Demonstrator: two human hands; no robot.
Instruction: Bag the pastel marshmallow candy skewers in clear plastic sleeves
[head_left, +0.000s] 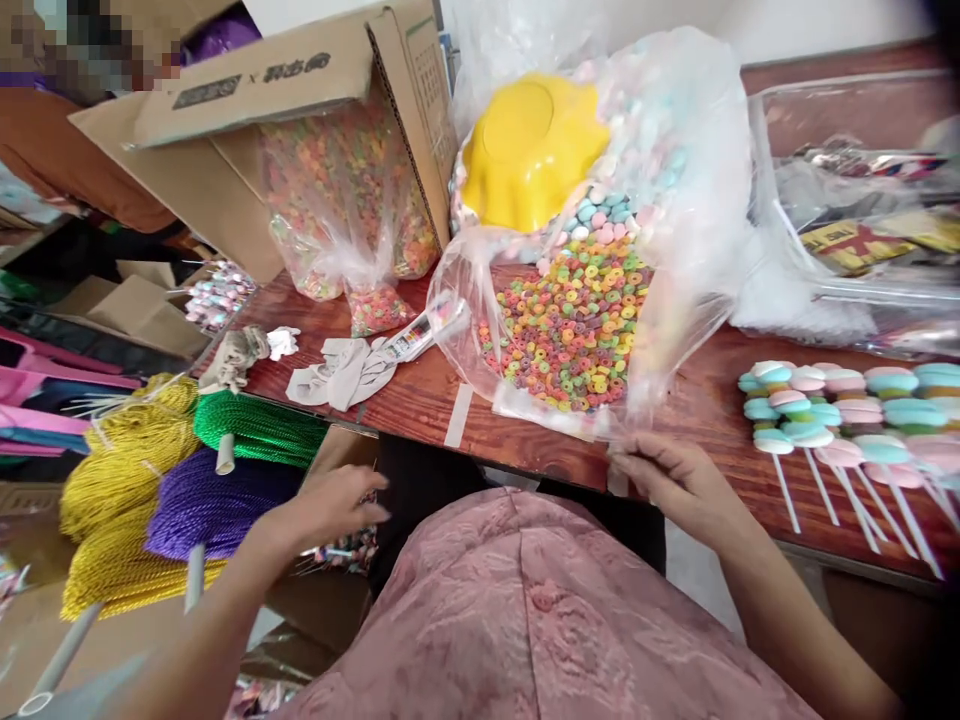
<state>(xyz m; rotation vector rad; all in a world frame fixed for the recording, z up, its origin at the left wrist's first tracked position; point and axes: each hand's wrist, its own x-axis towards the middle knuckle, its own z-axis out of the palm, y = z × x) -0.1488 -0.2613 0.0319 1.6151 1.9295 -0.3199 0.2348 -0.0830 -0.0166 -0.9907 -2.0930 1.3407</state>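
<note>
My right hand is at the table's front edge, fingers pinched together at the near corner of a clear plastic bag; the exact grip is partly hidden. Small ring-shaped candies in many colours lie in the bag's mouth. Behind them are pink, blue and white oval pieces and an upturned yellow scalloped bowl. Away from the table, my left hand hangs over the left side with fingers loosely bent and apart, holding nothing. Closest to it is a purple cord bundle.
Candy skewers on white sticks lie at the right, below a clear bin. A cardboard box with bagged rings stands at the back left. Grey gloves rest on the table. Yellow cord bundles are left.
</note>
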